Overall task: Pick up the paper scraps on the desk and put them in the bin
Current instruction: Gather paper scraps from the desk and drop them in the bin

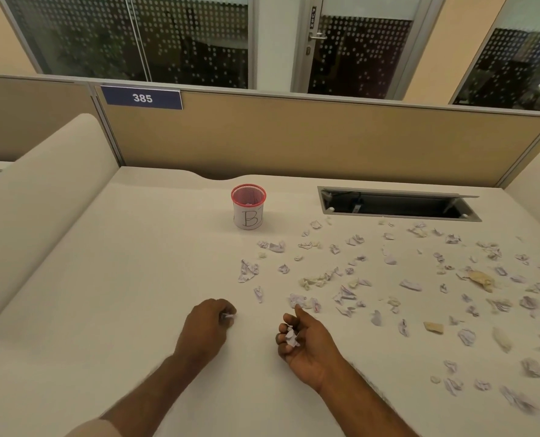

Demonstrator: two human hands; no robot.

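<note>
My left hand [210,323] pinches a scrap [227,316]; my right hand [303,339] cups, I think, several scraps [291,337], saving trips to the bin [248,205].

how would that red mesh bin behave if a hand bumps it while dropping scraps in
The bin is a small upright mesh cup, holding only a scrap or so, so it is probably light and would likely slide or tip. Being round, it could roll if it falls over. The paper label wrapped around it may make it a little slippery to grip.

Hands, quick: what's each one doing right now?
Left hand: pinches a paper scrap.
Right hand: fingers curled around a crumpled scrap.
</note>
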